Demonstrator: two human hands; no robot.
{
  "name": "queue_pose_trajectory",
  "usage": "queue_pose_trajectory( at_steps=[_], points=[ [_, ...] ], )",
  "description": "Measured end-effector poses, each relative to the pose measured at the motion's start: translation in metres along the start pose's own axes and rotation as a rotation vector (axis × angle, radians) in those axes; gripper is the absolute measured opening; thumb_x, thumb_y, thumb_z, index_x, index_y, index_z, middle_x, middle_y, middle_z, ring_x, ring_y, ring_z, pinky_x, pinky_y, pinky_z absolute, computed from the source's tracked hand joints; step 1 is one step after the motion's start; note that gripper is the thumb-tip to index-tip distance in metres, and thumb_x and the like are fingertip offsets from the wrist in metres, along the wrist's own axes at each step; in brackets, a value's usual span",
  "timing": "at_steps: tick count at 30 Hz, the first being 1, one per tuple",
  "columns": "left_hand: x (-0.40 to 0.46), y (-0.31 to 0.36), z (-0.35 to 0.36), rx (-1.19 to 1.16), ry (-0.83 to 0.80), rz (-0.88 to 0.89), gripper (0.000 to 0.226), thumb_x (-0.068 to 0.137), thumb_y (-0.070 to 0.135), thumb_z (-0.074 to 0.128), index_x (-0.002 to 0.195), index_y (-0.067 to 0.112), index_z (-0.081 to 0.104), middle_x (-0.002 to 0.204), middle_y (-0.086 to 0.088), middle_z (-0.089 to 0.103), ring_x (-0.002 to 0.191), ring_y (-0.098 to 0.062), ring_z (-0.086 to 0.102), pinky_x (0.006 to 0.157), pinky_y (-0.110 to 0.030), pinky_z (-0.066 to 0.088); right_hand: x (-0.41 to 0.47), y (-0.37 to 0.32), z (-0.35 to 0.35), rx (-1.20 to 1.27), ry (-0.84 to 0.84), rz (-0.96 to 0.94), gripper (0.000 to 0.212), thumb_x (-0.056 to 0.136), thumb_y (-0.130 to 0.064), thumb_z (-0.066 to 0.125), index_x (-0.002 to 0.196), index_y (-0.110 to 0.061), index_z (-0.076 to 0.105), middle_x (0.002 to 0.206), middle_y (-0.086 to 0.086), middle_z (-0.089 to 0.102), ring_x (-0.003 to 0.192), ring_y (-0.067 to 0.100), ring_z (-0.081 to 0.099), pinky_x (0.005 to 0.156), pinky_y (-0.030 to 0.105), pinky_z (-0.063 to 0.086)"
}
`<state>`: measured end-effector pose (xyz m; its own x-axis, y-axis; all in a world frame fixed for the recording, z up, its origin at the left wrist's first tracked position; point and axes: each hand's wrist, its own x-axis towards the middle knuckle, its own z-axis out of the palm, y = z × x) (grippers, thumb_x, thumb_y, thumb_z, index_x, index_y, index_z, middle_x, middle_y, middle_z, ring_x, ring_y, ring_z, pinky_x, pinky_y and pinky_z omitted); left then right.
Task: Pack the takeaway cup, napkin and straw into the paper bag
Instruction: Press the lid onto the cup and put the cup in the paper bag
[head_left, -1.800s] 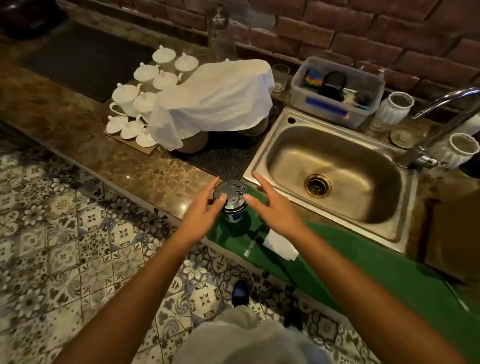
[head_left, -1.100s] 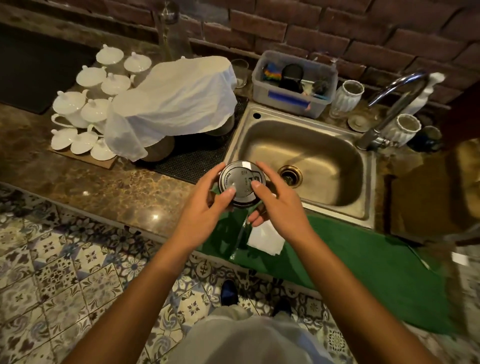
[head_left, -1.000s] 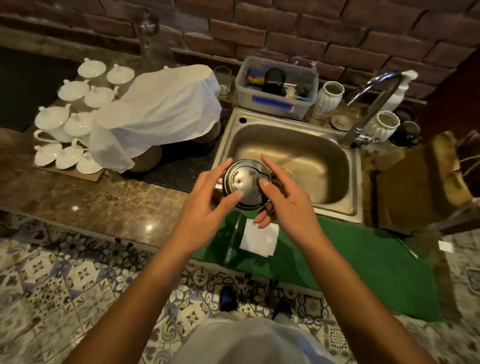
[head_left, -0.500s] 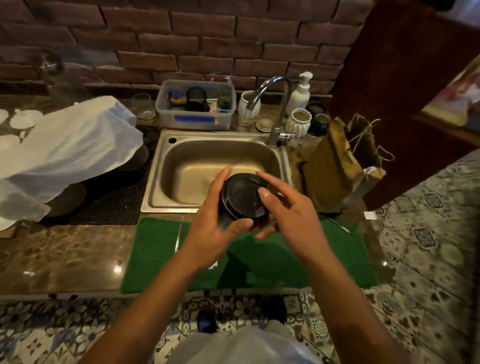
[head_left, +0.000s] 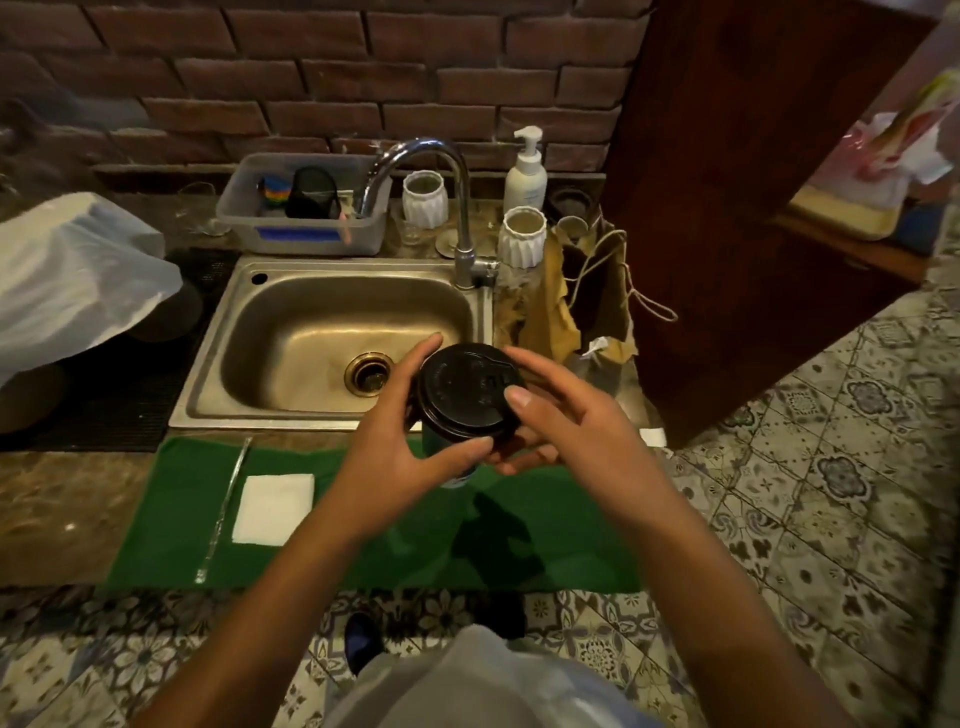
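Cup (head_left: 465, 395) (lidded) held by both hands

Straw (head_left: 224, 512) left of napkin (head_left: 273, 509), both on mat (head_left: 545, 551); bag (head_left: 587, 306) right of sink (head_left: 291, 332).

Beyond the grip and to its left: steel sink (head_left: 291, 332) with brass drain (head_left: 370, 373). Behind that, chrome tap (head_left: 457, 208), two white ribbed pots (head_left: 425, 199) (head_left: 522, 236), pump bottle (head_left: 525, 174), grey plastic tub (head_left: 306, 234) against brick wall (head_left: 311, 78). Far left of the grip: white cloth (head_left: 72, 275) draped over dark mat (head_left: 104, 410). Beneath the grip: green mat (head_left: 363, 545) on stone counter (head_left: 57, 509). To the right: dark wooden panel (head_left: 753, 182), patterned floor tiles (head_left: 831, 493).
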<state>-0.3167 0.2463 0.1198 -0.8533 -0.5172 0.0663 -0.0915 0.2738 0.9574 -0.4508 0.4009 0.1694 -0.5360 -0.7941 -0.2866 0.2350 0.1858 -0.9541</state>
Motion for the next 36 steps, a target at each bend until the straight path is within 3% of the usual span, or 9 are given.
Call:
queue_pose_trajectory(
  at_steps=[3, 7, 12, 15, 21, 24, 30, 33, 36],
  points=[
    [0.011, 0.006, 0.020, -0.023, 0.070, -0.023, 0.092, 0.068, 0.052, 0.082, 0.148, 0.038, 0.039, 0.139, 0.028, 0.052, 0.134, 0.000, 0.051, 0.109, -0.021, 0.044, 0.004, -0.004, -0.042, -0.170, 0.127, -0.064, 0.041, 0.097, -0.031, 0.067, 0.137, -0.034, 0.060, 0.110, 0.000, 0.074, 0.086, 0.020, 0.076, 0.067, 0.030, 0.063],
    [0.024, 0.013, 0.036, -0.027, 0.118, -0.052, 0.084, 0.067, 0.051, 0.082, 0.140, 0.045, 0.043, 0.132, 0.030, 0.057, 0.129, 0.000, 0.055, 0.103, -0.019, 0.046, 0.030, -0.002, -0.105, -0.719, 0.416, -0.198, 0.036, 0.092, -0.047, 0.069, 0.127, -0.038, 0.066, 0.085, -0.009, 0.068, 0.074, 0.006, 0.063, 0.061, 0.027, 0.051],
    [0.030, 0.016, 0.045, -0.036, 0.165, -0.069, 0.086, 0.067, 0.050, 0.081, 0.142, 0.040, 0.042, 0.135, 0.023, 0.057, 0.128, 0.002, 0.055, 0.100, -0.013, 0.046, 0.070, 0.016, -0.132, -1.122, 0.279, -0.040, 0.064, 0.084, -0.067, 0.067, 0.142, -0.049, 0.048, 0.099, -0.008, 0.072, 0.088, 0.017, 0.068, 0.066, 0.039, 0.059],
    [0.029, 0.012, 0.047, -0.028, 0.174, -0.091, 0.092, 0.067, 0.051, 0.081, 0.148, 0.037, 0.040, 0.139, 0.023, 0.053, 0.129, 0.006, 0.052, 0.101, -0.011, 0.045, 0.080, 0.029, -0.137, -1.117, 0.224, -0.019, 0.063, 0.084, -0.066, 0.068, 0.141, -0.052, 0.049, 0.100, -0.008, 0.071, 0.093, 0.020, 0.068, 0.070, 0.041, 0.060],
    [0.032, 0.000, 0.044, -0.041, 0.169, -0.127, 0.094, 0.068, 0.052, 0.079, 0.150, 0.034, 0.039, 0.141, 0.019, 0.054, 0.129, 0.006, 0.052, 0.101, -0.011, 0.046, 0.089, 0.049, -0.143, -0.937, 0.278, -0.097, 0.031, 0.093, -0.055, 0.063, 0.118, -0.040, 0.073, 0.097, -0.013, 0.074, 0.091, 0.015, 0.068, 0.079, 0.048, 0.059],
    [0.033, -0.003, 0.040, -0.046, 0.186, -0.131, 0.091, 0.069, 0.051, 0.079, 0.150, 0.033, 0.040, 0.140, 0.020, 0.054, 0.130, 0.003, 0.052, 0.102, -0.013, 0.046, 0.083, 0.050, -0.140, -0.884, 0.256, -0.133, 0.033, 0.091, -0.058, 0.057, 0.111, -0.039, 0.075, 0.096, -0.014, 0.075, 0.088, 0.010, 0.069, 0.078, 0.048, 0.059],
    [0.025, -0.014, 0.023, -0.086, 0.175, -0.134, 0.092, 0.069, 0.051, 0.080, 0.150, 0.035, 0.039, 0.145, 0.011, 0.053, 0.136, -0.006, 0.051, 0.113, -0.032, 0.044, 0.031, 0.037, -0.120, -0.893, 0.246, -0.200, 0.018, 0.096, -0.036, 0.065, 0.109, -0.033, 0.078, 0.095, -0.017, 0.076, 0.084, 0.000, 0.068, 0.076, 0.032, 0.059],
    [0.020, -0.020, 0.018, -0.097, 0.162, -0.145, 0.092, 0.070, 0.051, 0.080, 0.151, 0.032, 0.039, 0.146, 0.009, 0.053, 0.137, -0.007, 0.051, 0.115, -0.037, 0.042, 0.004, 0.045, -0.106, -0.904, 0.211, -0.170, 0.020, 0.095, -0.040, 0.062, 0.108, -0.037, 0.076, 0.089, -0.023, 0.072, 0.081, -0.005, 0.066, 0.069, 0.021, 0.055],
    [0.016, -0.023, 0.018, -0.093, 0.137, -0.154, 0.091, 0.071, 0.052, 0.079, 0.150, 0.030, 0.040, 0.144, 0.010, 0.054, 0.136, -0.006, 0.051, 0.115, -0.036, 0.043, -0.010, 0.058, -0.095, -0.917, 0.152, -0.073, 0.016, 0.095, -0.043, 0.065, 0.107, -0.042, 0.075, 0.085, -0.026, 0.071, 0.077, -0.005, 0.065, 0.067, 0.022, 0.055]
  ],
)
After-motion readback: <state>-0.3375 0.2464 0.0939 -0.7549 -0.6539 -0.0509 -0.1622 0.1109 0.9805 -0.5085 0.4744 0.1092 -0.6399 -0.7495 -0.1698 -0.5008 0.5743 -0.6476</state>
